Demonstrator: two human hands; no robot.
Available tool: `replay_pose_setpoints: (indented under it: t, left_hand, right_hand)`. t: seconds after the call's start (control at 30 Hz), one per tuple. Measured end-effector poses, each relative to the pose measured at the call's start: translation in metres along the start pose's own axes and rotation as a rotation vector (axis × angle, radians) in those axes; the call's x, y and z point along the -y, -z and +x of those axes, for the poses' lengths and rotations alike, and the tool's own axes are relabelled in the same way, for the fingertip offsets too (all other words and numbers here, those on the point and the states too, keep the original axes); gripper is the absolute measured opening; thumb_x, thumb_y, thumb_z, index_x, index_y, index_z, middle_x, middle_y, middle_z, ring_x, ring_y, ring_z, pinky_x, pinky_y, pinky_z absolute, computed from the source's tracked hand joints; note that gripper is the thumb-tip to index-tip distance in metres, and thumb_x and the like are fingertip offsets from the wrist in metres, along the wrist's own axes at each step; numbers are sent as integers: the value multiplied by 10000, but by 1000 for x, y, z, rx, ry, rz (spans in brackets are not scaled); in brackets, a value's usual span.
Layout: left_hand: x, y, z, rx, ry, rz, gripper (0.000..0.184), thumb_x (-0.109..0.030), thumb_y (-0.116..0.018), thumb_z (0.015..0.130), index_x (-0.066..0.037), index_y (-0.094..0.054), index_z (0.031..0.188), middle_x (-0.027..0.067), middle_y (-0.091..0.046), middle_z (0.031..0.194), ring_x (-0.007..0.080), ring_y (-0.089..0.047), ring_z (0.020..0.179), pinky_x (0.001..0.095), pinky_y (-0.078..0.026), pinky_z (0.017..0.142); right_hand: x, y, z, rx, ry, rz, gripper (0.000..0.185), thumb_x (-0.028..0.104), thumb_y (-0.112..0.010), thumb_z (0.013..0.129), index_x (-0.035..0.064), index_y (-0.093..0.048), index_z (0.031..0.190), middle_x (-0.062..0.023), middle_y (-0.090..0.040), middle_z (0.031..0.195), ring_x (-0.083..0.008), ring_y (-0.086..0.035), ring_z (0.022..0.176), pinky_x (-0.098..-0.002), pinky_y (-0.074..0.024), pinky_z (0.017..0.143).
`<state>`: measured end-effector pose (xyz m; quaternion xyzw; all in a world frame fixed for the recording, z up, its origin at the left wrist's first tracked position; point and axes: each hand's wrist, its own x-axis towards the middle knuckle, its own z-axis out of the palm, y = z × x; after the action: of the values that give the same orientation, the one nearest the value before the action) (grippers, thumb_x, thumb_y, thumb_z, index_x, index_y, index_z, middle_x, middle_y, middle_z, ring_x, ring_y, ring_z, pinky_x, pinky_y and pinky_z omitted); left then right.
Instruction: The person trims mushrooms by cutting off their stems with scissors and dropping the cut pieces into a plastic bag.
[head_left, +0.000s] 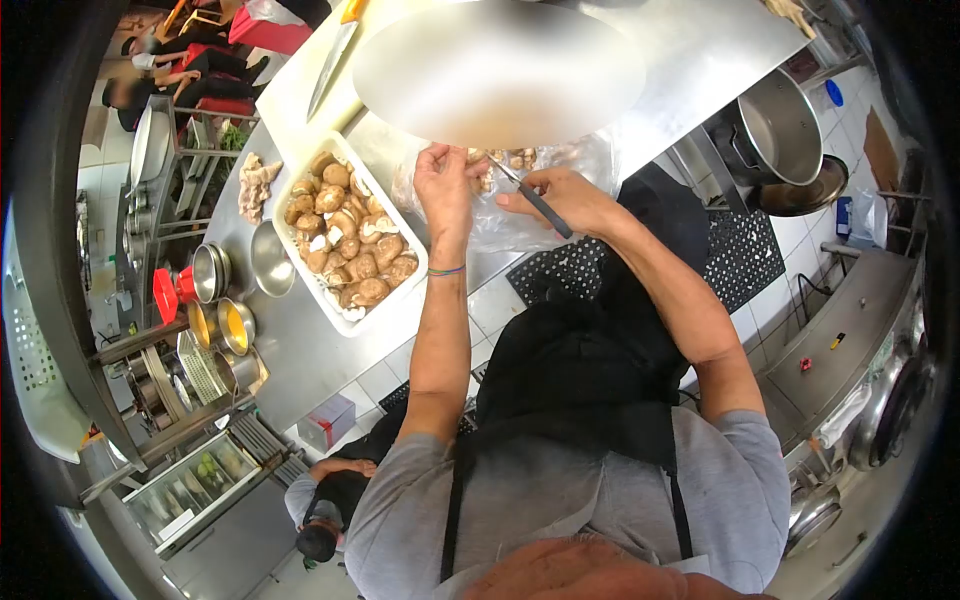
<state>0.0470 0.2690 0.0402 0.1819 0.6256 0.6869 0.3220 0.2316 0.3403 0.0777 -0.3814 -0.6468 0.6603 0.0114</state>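
- The left hand (445, 190) was over the bench (320, 372), its fingers curled in at the edge of a blurred patch; whether they gripped anything could not be told.
- The right hand (568, 200) had its fingers closed around the dark handle of a small knife (540, 207), just to the right of the left hand. The metal blade slanted far and left toward the left fingers, and the handle's end stuck out on the near side.
- Cut or broken mushroom pieces (520, 158) lay around the blade, partly hidden by the blur, with a clear plastic bag (500, 226) spread beneath and around them.
- Left of the left hand, a white tray (408, 286) sat on the bench, heaped with brown-capped mushrooms (362, 266); some showed pale undersides.
- A knobbly pale-brown root (258, 188) lay to the left of the tray, and a metal bowl (272, 258) was just beside the tray's left side.
- At the far left of the bench, a large knife (334, 68) with a yellow-orange handle rested on a pale board (372, 62).
- A large metal pot (780, 125) was off to the right, beyond the bench's edge.
- Another person (335, 495) in dark and grey clothing was at the near left, well apart from both hands.
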Motion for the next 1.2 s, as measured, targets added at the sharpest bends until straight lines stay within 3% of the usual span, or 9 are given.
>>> replay_pose_setpoints:
  t: [0.3, 0.53, 0.73, 0.83, 0.93, 0.97, 1.07, 1.1, 1.2]
  left_hand:
    - [-3, 0, -8, 63, 34, 162, 296, -197, -690, 998, 63, -560, 1052, 136, -679, 810, 177, -684, 638, 267, -551, 554]
    - [-4, 0, -6, 55, 41, 138, 297, -197, -689, 999, 62, -563, 1069, 132, -674, 835, 189, -689, 643, 282, -567, 572]
    - [-6, 3, 1, 40, 72, -22, 292, -194, -672, 1007, 62, -560, 1091, 139, -673, 874, 207, -700, 678, 292, -582, 598]
    - [-8, 5, 7, 2, 46, -63, 275, -192, -652, 1016, 54, -558, 1095, 142, -679, 873, 197, -691, 691, 290, -567, 587]
    - [-12, 8, 0, 43, 46, 10, 252, -183, -656, 1013, 37, -569, 1099, 134, -678, 896, 189, -682, 693, 290, -564, 582]
    - [-12, 6, -7, 96, 62, 31, 247, -183, -664, 1010, 31, -578, 1100, 126, -677, 909, 183, -676, 692, 291, -562, 581]
    - [-12, -6, -26, 209, 122, -39, 220, -180, -669, 1006, 12, -597, 1087, 109, -670, 917, 170, -668, 689, 282, -543, 572]
    - [-10, -7, -28, 243, 151, -75, 217, -180, -669, 1006, 10, -599, 1084, 108, -670, 914, 170, -667, 686, 278, -535, 565]
    - [-11, 2, -24, 321, 349, -275, 247, -226, -602, 1042, 9, -593, 1119, 113, -674, 927, 178, -671, 718, 269, -507, 558]
  right_hand:
    - [1, -4, 12, 77, -74, 265, 557, 569, -817, 815, 49, -632, 741, -19, -517, 581, -113, -519, 465, -272, -407, 364]
    - [3, -7, 16, 60, -51, 207, 476, 463, -835, 845, 44, -638, 732, -43, -558, 587, -115, -533, 442, -268, -387, 356]
    - [16, 2, 10, -14, -1, -43, 427, 406, -840, 847, 32, -664, 742, -33, -589, 606, -103, -534, 446, -262, -383, 377]
    - [18, 9, 3, 3, 26, -45, 390, 375, -841, 854, 12, -700, 835, -19, -576, 602, -100, -539, 463, -254, -395, 401]
    - [17, 10, 10, -215, 70, 80, 476, 428, -839, 844, -24, -727, 941, -37, -620, 641, -101, -563, 547, -283, -428, 486]
    - [7, 11, 22, -239, 193, 131, 444, 361, -845, 857, -15, -710, 1050, -22, -635, 712, -76, -562, 624, -256, -415, 524]
    - [18, 4, 29, -265, 271, 256, 433, 292, -844, 866, -13, -683, 1127, -16, -639, 762, -75, -574, 664, -242, -423, 539]
    - [17, 3, 34, -243, 269, 334, 387, 206, -818, 879, -15, -661, 1156, -7, -633, 765, -74, -566, 654, -232, -427, 539]
    - [19, 5, 31, -156, 231, 484, 344, 144, -787, 879, -21, -656, 1151, -5, -629, 763, -63, -561, 646, -233, -433, 539]
